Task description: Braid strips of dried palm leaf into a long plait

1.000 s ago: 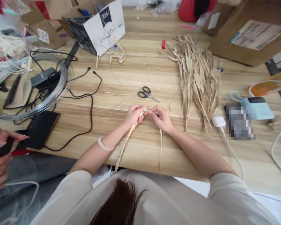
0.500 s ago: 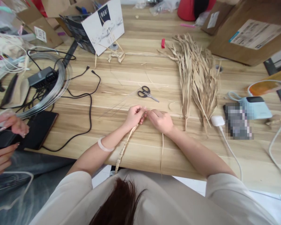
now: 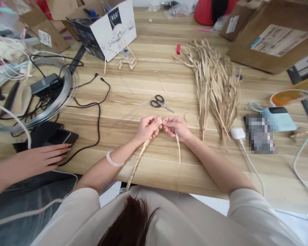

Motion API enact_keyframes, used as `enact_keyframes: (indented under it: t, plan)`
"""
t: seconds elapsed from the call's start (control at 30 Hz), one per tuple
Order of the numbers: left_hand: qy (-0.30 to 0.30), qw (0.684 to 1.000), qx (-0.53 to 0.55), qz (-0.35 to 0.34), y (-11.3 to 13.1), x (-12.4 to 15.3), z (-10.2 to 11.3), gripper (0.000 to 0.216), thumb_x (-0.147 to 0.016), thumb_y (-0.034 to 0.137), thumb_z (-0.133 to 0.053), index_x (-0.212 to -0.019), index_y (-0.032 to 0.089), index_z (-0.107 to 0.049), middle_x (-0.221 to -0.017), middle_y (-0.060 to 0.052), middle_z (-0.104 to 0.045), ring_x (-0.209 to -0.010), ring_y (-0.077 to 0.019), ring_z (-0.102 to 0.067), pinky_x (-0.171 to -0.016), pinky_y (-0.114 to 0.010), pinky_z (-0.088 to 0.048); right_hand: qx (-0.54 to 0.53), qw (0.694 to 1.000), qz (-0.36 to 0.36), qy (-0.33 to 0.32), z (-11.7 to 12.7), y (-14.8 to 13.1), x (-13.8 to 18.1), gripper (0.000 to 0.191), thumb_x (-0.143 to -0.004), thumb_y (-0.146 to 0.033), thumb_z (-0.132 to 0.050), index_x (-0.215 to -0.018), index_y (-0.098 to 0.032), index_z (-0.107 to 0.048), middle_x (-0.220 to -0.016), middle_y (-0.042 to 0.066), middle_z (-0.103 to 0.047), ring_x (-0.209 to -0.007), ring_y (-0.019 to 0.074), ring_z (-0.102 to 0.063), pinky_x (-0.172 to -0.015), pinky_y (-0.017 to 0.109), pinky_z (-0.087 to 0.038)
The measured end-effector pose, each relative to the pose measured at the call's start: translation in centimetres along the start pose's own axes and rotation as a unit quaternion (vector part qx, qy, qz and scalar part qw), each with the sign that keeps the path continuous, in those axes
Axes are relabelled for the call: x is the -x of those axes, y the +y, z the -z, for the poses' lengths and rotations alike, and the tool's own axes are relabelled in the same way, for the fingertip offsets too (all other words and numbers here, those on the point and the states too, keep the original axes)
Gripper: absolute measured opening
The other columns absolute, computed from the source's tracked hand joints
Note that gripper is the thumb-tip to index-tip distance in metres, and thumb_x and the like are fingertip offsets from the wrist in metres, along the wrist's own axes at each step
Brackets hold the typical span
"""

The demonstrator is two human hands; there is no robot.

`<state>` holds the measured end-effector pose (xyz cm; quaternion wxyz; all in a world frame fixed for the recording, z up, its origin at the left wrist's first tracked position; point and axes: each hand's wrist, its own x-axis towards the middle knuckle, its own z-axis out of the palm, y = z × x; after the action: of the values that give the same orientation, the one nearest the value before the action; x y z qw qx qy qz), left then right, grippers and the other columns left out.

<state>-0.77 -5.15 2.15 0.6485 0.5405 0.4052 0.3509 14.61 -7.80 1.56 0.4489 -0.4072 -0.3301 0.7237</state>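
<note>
My left hand (image 3: 146,127) is closed around the top end of a braided straw strip (image 3: 139,160) that runs down over the table's near edge. Right beside it, my right hand (image 3: 176,127) pinches a loose flat straw strand (image 3: 179,150) that hangs toward me. The two hands almost touch at the braid's working end, just above the wooden table (image 3: 154,85). Black scissors (image 3: 160,102) lie a little beyond my hands.
A pile of dried straw leaves (image 3: 215,82) lies at right. Coiled wire (image 3: 38,99), black cables and a charger fill the left. Another person's hand (image 3: 45,155) rests by a dark phone (image 3: 63,136). Cardboard boxes (image 3: 269,41) stand at the back; a white charger (image 3: 238,133) sits right.
My right hand has lifted slightly and the loose strand has swung with it. The other person's hand has put the phone down and now lies flat on the table edge.
</note>
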Motion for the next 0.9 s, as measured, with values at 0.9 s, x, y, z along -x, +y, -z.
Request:
enact_keyframes:
  t: [0.9]
  plan:
    - [-0.004, 0.998, -0.052, -0.041, -0.7, 0.5, -0.2, 0.034, -0.085, 0.048, -0.052, -0.097, 0.017, -0.046, -0.063, 0.003, -0.063, -0.036, -0.0065, -0.054, -0.031, -0.014, -0.035, -0.044, 0.998, 0.034, 0.000, -0.1, 0.4, -0.2, 0.024, -0.069, -0.029, -0.073, -0.066, -0.013, -0.056, -0.049, -0.004, -0.059, -0.026, -0.0012, -0.028, -0.027, 0.014, -0.014]
